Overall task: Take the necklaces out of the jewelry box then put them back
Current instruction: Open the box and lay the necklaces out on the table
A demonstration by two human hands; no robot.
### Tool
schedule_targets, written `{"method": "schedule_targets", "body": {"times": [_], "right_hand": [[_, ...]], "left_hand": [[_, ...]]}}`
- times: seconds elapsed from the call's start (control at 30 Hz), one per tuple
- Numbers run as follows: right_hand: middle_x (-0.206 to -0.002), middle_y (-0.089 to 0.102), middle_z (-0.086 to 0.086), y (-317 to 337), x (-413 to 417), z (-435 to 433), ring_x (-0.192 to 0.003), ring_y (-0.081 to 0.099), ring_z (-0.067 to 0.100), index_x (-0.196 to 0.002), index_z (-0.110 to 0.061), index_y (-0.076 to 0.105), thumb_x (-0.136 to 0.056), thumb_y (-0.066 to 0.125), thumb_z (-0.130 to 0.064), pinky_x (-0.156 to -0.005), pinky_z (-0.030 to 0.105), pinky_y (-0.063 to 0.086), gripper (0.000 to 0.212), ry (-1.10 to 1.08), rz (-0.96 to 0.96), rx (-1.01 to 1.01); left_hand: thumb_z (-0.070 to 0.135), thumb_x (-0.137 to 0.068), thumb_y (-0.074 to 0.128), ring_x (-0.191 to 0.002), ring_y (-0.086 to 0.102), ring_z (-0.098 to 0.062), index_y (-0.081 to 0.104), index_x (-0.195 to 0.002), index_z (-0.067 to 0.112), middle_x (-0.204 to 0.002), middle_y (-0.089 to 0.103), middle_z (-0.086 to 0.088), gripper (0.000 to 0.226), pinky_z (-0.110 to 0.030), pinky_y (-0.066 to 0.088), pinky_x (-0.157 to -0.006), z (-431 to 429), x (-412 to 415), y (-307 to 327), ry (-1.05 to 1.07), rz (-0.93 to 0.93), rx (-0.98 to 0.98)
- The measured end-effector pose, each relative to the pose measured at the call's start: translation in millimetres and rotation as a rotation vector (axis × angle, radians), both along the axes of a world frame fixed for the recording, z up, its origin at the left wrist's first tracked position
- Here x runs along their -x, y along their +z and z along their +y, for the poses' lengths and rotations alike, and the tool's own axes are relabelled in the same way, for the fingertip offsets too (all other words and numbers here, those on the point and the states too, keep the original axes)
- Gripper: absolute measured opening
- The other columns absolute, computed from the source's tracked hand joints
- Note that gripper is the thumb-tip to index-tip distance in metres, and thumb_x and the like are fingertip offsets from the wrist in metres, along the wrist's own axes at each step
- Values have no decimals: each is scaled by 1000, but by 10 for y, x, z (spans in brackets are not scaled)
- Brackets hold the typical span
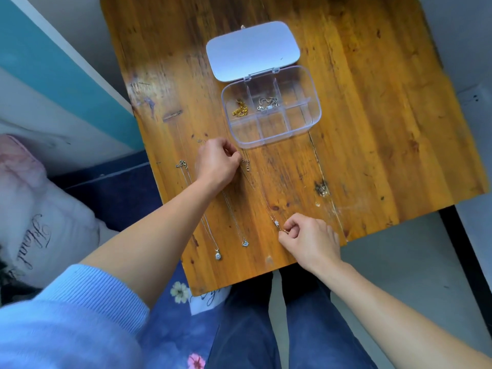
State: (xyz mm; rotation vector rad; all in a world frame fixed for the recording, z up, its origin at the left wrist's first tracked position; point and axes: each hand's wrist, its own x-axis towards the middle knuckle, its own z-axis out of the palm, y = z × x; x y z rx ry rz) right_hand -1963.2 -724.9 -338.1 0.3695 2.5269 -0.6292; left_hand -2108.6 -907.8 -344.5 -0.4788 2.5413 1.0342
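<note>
A clear plastic jewelry box (315, 107) with several compartments lies open on the wooden table (372, 129), its white lid (253, 50) folded back. One compartment holds a gold necklace (240, 110), the one beside it a silver necklace (267, 104). Three thin chains lie stretched out on the table: one with a round pendant (218, 256), one with a flower pendant (245, 243), and a third chain (262, 194). My left hand (217, 162) pinches the third chain's clasp end. My right hand (308, 239) pinches its pendant end.
The table's near edge runs just above my lap, with my legs in dark trousers (266, 328) below it. A white pillow (40, 222) and flowered bedding (181, 291) lie to the left. Bare wood lies right of the box.
</note>
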Motion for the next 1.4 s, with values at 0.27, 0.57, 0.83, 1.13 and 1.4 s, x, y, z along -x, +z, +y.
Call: {"method": "schedule_targets", "body": {"times": [0.27,0.57,0.83,1.13,1.4], "right_hand": [[-91,69,-8,-66,56,-54,-78,63,20,-94,-25,71,-89,62,-31,-60,27,39,12,235,143,43],[-80,58,-14,-69,-59,43,-72,58,10,-90,-29,64,-83,68,-39,-57,25,37,13,312,85,94],[-76,60,-18,248,623,181,-70,56,4,-93,-31,67,-80,67,-50,-59,22,40,23,295,148,136],[-102,72,1,340,2552,-64,-98,62,29,-95,-27,73,-85,61,-25,-73,33,44,15,337,233,-96],[-103,65,16,200,2963,-329,-95,60,38,-104,-10,66,-80,63,-11,-68,34,40,24,669,196,-360]], "left_hand": [[35,-78,76,-83,63,-24,67,-74,24,-77,65,3,15,-35,51,-69,29,-9,-22,-262,22,128],[38,-85,68,-86,65,-27,70,-84,21,-88,73,-4,17,-37,53,-73,99,57,-70,15,110,118],[24,-86,62,-85,65,-27,72,-91,14,-84,70,-6,15,-37,54,-75,-108,88,83,102,138,11],[25,-91,65,-55,62,-17,69,-90,3,-78,67,-16,22,-33,55,-53,-23,363,170,379,13,-382],[24,-89,67,-65,70,-23,71,-92,3,-80,71,-17,22,-30,57,-50,6,322,133,466,32,-423]]}}
